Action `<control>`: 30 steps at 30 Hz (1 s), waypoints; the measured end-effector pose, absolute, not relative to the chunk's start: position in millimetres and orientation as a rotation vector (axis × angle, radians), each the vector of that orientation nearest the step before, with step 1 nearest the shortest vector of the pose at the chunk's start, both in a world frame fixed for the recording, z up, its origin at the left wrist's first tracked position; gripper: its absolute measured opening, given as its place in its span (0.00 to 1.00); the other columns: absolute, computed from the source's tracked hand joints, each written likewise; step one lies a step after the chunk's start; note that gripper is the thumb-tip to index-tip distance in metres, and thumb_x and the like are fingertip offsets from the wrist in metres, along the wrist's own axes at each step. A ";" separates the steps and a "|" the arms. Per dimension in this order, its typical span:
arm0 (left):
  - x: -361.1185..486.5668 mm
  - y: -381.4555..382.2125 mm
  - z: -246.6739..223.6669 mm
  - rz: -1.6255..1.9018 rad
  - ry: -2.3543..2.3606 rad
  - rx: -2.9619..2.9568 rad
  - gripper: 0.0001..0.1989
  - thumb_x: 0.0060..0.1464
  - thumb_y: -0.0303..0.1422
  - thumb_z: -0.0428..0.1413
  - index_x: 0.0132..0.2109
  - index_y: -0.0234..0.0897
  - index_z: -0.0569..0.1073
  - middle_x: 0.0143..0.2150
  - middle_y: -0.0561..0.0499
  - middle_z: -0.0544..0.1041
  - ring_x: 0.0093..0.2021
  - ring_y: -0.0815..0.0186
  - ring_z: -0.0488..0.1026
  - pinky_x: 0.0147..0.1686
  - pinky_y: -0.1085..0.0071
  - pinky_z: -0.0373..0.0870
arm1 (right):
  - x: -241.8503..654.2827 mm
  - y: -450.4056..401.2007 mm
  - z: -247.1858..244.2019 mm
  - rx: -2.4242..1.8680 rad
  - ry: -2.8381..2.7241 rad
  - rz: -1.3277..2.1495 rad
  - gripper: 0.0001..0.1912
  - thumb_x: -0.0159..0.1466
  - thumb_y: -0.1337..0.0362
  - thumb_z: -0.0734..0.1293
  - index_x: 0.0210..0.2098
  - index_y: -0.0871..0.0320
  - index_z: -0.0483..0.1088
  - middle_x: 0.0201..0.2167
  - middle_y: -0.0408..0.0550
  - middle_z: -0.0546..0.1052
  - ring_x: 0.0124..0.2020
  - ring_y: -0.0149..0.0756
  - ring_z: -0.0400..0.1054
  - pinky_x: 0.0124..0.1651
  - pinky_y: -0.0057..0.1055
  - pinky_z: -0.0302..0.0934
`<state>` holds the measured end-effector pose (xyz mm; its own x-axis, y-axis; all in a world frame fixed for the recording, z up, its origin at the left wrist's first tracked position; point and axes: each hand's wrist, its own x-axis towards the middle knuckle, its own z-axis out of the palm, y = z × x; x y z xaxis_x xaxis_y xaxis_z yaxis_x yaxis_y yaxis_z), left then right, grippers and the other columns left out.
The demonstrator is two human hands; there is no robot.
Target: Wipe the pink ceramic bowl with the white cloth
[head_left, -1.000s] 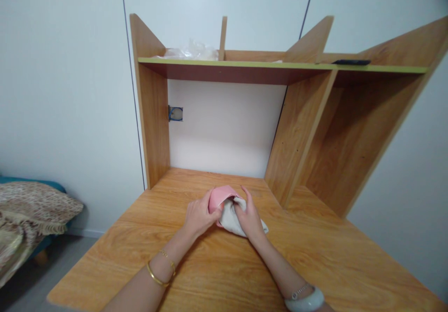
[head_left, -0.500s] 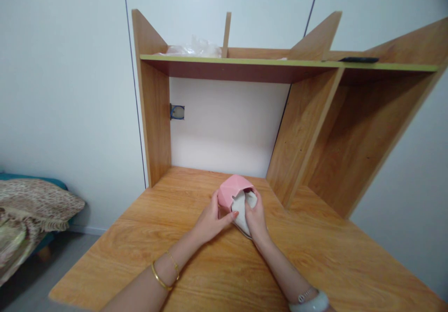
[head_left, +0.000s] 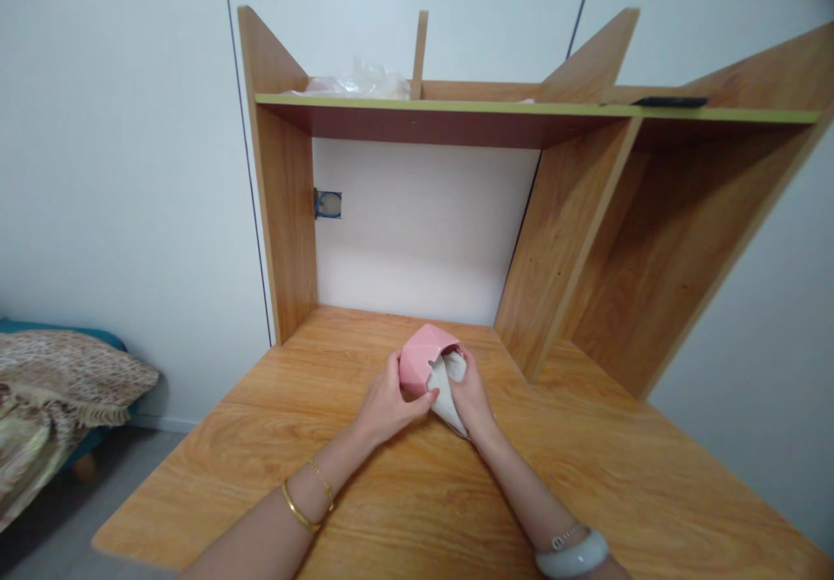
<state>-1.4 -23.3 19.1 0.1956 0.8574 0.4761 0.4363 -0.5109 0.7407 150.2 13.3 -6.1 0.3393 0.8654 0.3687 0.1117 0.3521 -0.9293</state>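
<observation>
A white wall (head_left: 130, 128) stands behind everything, beyond the left grip (head_left: 389, 408) and the right grip (head_left: 472, 399). The wood-grain desk (head_left: 261, 428) spreads beneath both grips and out to either side of them. At its far side, past the grips, rises a wooden shelf unit (head_left: 287, 224) with a green-edged upper shelf. Well off to the left of the left grip is a teal piece of furniture (head_left: 108, 337), mostly covered by a patterned, fringed throw (head_left: 65, 367).

On the upper shelf, above and beyond the left grip, lies a crumpled clear plastic bag (head_left: 358, 83). A pink container (head_left: 418, 356) with faceted sides is tilted between the two grips; the left grip is wrapped around its left side, thumb at the rim. The right grip pinches a pale cloth (head_left: 443, 393) that is partly inside the container's mouth and partly hanging out toward the wrist; some fingers are hidden. A flat black object (head_left: 671, 102) lies on the shelf, far up and right of the right grip. A white bangle (head_left: 573, 556) circles the wrist behind the right grip, and a slimmer gold bangle (head_left: 293, 508) the one behind the left.
</observation>
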 end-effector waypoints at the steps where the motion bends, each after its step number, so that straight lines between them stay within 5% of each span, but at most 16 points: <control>1: -1.8 -23.6 20.1 1.263 1.210 2.037 0.29 0.45 0.44 0.56 0.51 0.35 0.58 0.43 0.45 0.71 0.40 0.60 0.70 0.37 0.66 0.66 | 150.9 13.2 -5.3 -1.135 -1.137 0.648 0.30 0.44 0.60 0.68 0.46 0.58 0.59 0.41 0.52 0.74 0.41 0.40 0.69 0.46 0.37 0.62; 8: -6.7 -25.1 26.2 1.206 1.291 2.162 0.33 0.44 0.45 0.56 0.54 0.35 0.59 0.43 0.45 0.73 0.41 0.58 0.71 0.40 0.64 0.67 | 156.1 8.6 1.0 -1.287 -1.241 0.518 0.34 0.46 0.59 0.67 0.51 0.61 0.56 0.31 0.48 0.75 0.33 0.40 0.70 0.38 0.35 0.63; 30: -15.7 -22.2 34.0 1.041 1.461 2.349 0.32 0.45 0.44 0.53 0.57 0.38 0.61 0.46 0.45 0.75 0.43 0.53 0.72 0.44 0.61 0.66 | 154.7 -8.4 12.3 -1.314 -1.442 0.405 0.33 0.50 0.63 0.61 0.56 0.60 0.55 0.25 0.41 0.73 0.21 0.32 0.63 0.29 0.28 0.58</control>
